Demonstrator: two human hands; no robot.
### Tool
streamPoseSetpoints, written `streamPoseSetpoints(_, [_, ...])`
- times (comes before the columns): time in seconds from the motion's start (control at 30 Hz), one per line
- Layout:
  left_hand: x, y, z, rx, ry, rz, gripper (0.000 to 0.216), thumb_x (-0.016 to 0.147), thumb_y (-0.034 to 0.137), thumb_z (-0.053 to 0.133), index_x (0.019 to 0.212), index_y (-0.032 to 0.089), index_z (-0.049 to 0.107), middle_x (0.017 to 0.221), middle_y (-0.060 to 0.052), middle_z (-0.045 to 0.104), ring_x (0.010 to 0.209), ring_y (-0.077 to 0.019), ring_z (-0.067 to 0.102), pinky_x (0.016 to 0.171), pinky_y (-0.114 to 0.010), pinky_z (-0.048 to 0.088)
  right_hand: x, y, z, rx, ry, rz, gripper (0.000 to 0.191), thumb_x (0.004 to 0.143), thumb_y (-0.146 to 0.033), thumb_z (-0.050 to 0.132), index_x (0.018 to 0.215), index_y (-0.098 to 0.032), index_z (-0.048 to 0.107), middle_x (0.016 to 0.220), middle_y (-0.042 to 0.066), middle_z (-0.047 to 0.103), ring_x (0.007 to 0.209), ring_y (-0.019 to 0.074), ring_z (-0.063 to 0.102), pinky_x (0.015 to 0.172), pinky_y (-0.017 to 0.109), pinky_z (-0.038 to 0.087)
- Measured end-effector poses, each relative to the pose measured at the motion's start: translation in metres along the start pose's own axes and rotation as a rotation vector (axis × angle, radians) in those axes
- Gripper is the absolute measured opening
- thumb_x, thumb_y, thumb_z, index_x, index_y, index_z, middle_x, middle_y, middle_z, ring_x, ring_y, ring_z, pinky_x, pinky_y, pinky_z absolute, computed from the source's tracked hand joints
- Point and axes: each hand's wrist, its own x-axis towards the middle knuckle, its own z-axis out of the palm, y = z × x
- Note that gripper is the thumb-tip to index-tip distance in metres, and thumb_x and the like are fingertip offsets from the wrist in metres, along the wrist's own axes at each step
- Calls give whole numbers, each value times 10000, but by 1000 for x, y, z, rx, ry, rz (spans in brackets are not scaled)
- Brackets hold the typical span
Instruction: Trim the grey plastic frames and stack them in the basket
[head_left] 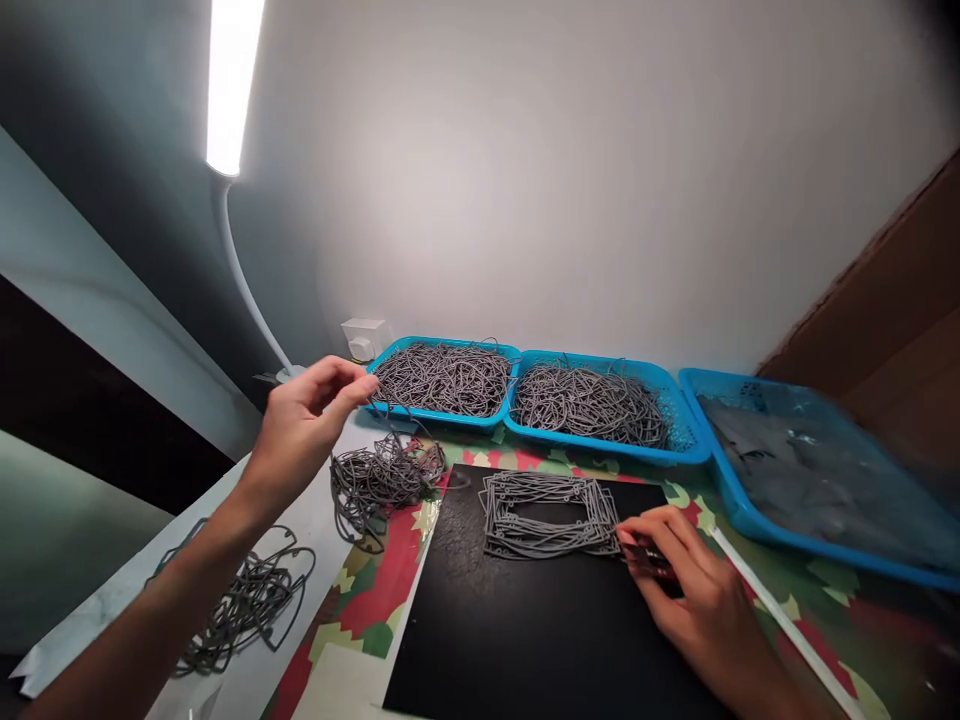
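Note:
My left hand point(319, 405) is raised above a tangled pile of thin grey gaskets point(390, 475), thumb and forefinger pinched together. A thin grey gasket point(386, 405) seems to hang from those fingertips towards the pile. On a black mat point(480, 620), thin grey rectangular frame-shaped gaskets point(551, 545) with small corner loops lie stacked around an open middle. My right hand point(686, 580) is at the stack's right edge, its fingers curled together. Something dark and reddish shows between those fingers, too small to make out.
Two blue baskets point(607, 447) full of grey gaskets stand against the wall. A blue tray point(750, 520) with clear plastic over it sits at right, near a white strip point(784, 620). Another gasket heap point(251, 605) lies left, partly behind my forearm. A lamp point(232, 90) shines above.

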Motion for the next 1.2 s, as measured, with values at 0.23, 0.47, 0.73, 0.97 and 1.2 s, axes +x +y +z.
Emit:
streamPoseSetpoints(0.23, [-11, 27, 6, -51, 271, 301, 89, 902, 186, 735, 840, 196, 672, 730, 32, 640, 665, -137, 627, 658, -294, 505, 6, -7, -6, 11, 47, -63, 142, 1131, -158, 572, 1182, -251, 666, 1044, 41, 681, 775, 149, 761, 698, 221, 650])
streamPoseSetpoints(0.47, [-33, 70, -2, -36, 88, 358, 139, 896, 115, 714, 815, 225, 689, 730, 23, 645, 662, -129, 614, 584, -282, 464, 5, -9, -9, 116, 14, -52, 180, 1103, -130, 597, 1191, -257, 690, 1041, 38, 689, 784, 148, 728, 663, 210, 609])
streamPoseSetpoints(0.73, [-81, 75, 29, -409, -891, -31, 149, 1077, 224, 695, 932, 241, 664, 858, 21, 636, 780, -119, 625, 700, -204, 544, -4, -47, -18, 530, -208, 70, 347, 1212, -392, 419, 1376, -317, 715, 1019, 54, 673, 853, 184, 698, 739, 263, 595])
streamPoseSetpoints(0.97, [-86, 71, 65, -616, -1137, -224, 184, 1079, 302, 725, 946, 191, 664, 950, -3, 630, 869, -136, 584, 804, -239, 501, 1, -58, -7, 593, -450, 209, 256, 1091, -485, 715, 1146, -253, 808, 958, 32, 644, 848, 169, 659, 740, 240, 572])
streamPoseSetpoints(1.2, [-84, 29, 61, -625, -1024, -127, 296, 1091, 392, 721, 880, 192, 668, 883, -19, 610, 817, -167, 566, 750, -282, 474, 11, -55, -23, 587, -445, 224, 206, 1127, -344, 643, 967, -223, 691, 996, 22, 628, 839, 147, 629, 746, 248, 532])
